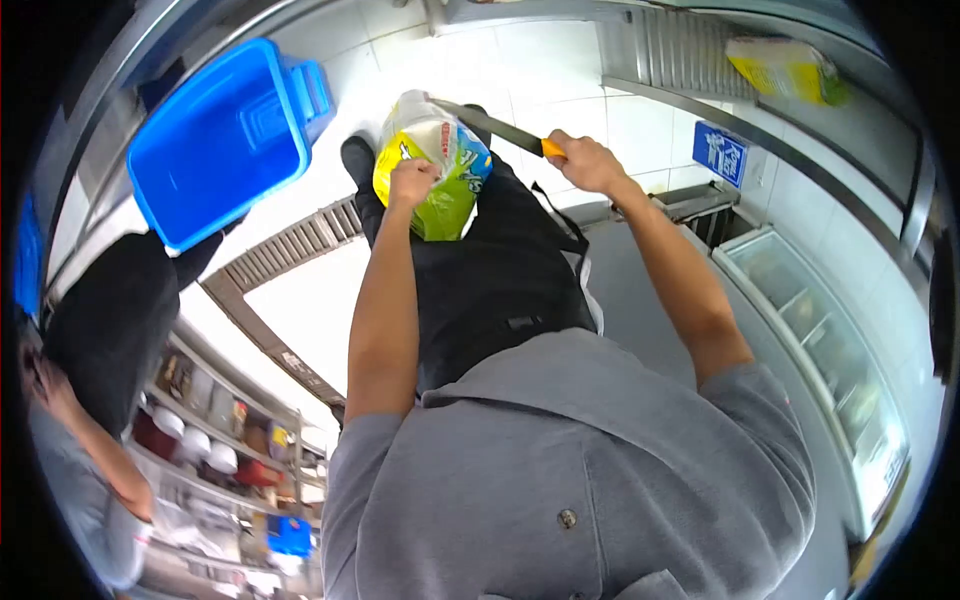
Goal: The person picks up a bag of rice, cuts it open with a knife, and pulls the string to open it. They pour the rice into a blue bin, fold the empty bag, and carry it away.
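Note:
A plump plastic bag (450, 205) printed in yellow, green, white and blue is held up in front of my legs. My left hand (412, 182) is closed on the near side of this bag, gripping its film. In my right hand (585, 163) is a knife (505, 130) with an orange handle, my fingers wrapped round it. The long blade points left and its tip end overlaps the upper part of the bag in this view. What the bag holds is hidden.
A blue plastic bin (218, 150) stands at the upper left. Another person (90, 450) is at the left edge. A similar yellow bag (785, 70) lies upper right. A glass-topped display case (815, 340) runs along the right; a floor drain grate (290, 245) crosses the tiles.

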Demonstrator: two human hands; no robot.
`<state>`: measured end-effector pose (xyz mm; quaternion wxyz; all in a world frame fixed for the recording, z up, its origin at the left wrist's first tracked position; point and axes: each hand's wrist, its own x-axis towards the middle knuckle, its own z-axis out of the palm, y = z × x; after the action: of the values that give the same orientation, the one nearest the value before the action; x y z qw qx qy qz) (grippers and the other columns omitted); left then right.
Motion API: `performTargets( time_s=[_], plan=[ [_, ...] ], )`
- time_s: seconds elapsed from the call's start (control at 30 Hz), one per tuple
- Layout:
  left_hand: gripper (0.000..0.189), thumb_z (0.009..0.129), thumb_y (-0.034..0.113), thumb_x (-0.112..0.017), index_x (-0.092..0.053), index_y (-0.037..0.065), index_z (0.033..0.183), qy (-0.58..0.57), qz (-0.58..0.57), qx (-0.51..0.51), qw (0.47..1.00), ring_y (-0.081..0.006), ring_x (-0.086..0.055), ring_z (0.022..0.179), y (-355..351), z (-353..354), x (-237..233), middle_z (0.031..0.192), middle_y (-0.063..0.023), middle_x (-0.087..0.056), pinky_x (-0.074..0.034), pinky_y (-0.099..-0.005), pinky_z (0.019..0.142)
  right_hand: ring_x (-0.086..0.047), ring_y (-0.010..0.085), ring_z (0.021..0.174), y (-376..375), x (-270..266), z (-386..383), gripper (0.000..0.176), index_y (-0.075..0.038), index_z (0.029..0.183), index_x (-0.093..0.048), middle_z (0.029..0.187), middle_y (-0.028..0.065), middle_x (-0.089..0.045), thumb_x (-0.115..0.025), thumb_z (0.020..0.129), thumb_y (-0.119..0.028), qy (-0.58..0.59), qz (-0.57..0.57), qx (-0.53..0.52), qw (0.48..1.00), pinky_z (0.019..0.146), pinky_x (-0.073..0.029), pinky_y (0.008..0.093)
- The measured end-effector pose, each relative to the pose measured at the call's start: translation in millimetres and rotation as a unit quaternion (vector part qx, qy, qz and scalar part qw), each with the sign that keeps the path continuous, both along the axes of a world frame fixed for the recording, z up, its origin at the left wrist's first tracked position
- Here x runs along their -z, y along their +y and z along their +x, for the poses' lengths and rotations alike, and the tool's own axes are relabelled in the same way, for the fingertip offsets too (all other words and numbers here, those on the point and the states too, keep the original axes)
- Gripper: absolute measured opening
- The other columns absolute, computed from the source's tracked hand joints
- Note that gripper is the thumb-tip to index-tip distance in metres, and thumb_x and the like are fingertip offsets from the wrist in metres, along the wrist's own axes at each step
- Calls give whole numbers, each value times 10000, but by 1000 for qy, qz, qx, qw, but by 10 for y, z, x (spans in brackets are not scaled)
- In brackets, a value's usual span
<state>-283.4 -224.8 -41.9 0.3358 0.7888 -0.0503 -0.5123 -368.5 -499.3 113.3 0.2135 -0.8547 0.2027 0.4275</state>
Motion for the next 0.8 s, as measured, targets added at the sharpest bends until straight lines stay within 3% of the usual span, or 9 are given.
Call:
performTargets(
  time_s=[0.03,0.07,0.13,0.17,0.2,0.37,0.47,0.67,0.8],
  plan=[
    [227,776,279,-659,-680,55,810,-68,-3,19,997,-322,-641,776,42,-53,14,831,-176,-654,-498,-392,696,-633,349,816,-111,33,8,292,-69,1104,-505,888,204,-641,-523,890,-268,-2,2,-24,1000,715,-495,457],
    [205,770,261,-654,-677,58,795,-144,-11,37,989,-337,-636,767,18,-36,53,820,-183,-648,-500,-404,689,-633,349,816,-207,70,53,292,-69,1104,-505,888,204,-641,-523,890,-268,-10,8,-37,999,715,-495,457],
    [186,774,240,-638,-670,57,780,-171,16,17,985,-349,-631,770,-75,-24,-146,812,-192,-642,-500,-418,696,-620,267,621,-304,62,36,281,-39,1078,-509,787,176,-616,-530,892,-249,68,133,90,985,567,-502,391],
    [169,777,220,-621,-662,56,766,-189,35,9,981,-361,-625,774,-111,-39,-276,803,-202,-635,-500,-432,702,-534,174,481,-299,21,5,264,-26,1054,-516,695,122,-551,-539,893,-234,82,187,173,964,431,-446,315],
    [169,777,220,-621,-662,56,766,-188,40,5,981,-361,-625,774,-149,-34,-329,803,-202,-635,-500,-432,702,-484,138,445,-264,-28,4,249,-37,1043,-523,647,63,-492,-535,901,-241,84,234,228,942,379,-408,288],
    [143,790,166,-581,-629,41,739,-245,84,78,963,-379,-619,770,-210,5,-520,786,-204,-628,-491,-462,703,-489,124,477,-72,163,73,285,-57,1011,-542,659,20,-481,-538,909,-323,175,347,278,878,405,-424,271],
    [148,798,173,-589,-615,47,725,-288,63,117,948,-369,-615,767,-223,52,-516,783,-178,-634,-486,-460,699,-497,122,500,-48,326,128,308,-53,1022,-549,670,26,-488,-539,908,-339,185,388,205,879,414,-422,265],
    [157,813,199,-607,-625,66,731,-297,70,183,935,-317,-613,847,-308,158,-480,837,-131,-651,-465,-444,760,-502,139,508,-60,556,199,286,-76,1000,-571,629,36,-483,-545,909,-346,213,393,197,872,437,-426,293],
    [147,820,192,-601,-640,67,752,-263,81,249,928,-281,-607,906,-422,250,-548,870,-112,-656,-438,-437,801,-472,113,448,-132,632,186,299,-94,1027,-550,621,19,-467,-535,903,-365,229,422,180,858,391,-407,261]
  ],
)
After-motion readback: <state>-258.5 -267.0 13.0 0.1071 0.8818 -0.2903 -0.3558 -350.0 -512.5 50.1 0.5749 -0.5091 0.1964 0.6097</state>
